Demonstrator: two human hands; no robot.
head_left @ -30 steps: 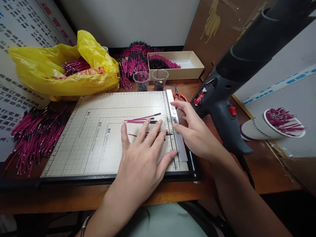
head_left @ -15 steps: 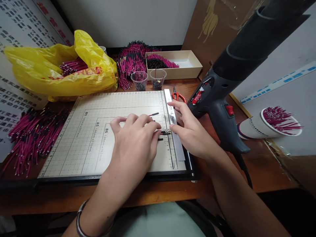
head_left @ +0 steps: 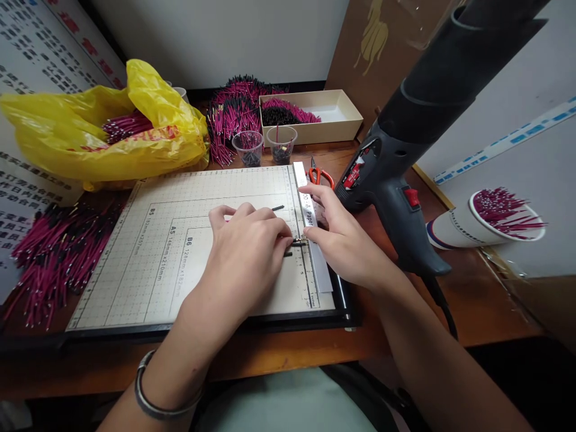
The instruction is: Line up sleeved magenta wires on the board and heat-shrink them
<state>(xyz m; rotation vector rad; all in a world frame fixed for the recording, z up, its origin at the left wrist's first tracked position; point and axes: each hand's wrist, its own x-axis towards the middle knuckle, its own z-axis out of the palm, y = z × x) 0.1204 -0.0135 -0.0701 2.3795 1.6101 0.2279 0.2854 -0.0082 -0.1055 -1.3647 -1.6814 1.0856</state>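
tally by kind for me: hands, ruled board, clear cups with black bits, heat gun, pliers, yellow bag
Left hand and right hand: 2
Ruled board: 1
Clear cups with black bits: 2
Heat gun: 1
Pliers: 1
Yellow bag: 1
Total: 8

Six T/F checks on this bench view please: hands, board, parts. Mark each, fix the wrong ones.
1. The left hand is over the gridded trimmer board. True.
2. Its fingers are spread flat. False: they are curled.
3. The right hand touches the white printed strip. True.
4. The right hand grips a power tool. False: the heat gun is free of it, off to its right.
5. Two clear plastic cups stand beyond the board. True.
6. The open box is empty. False: it holds black-ended magenta wires.
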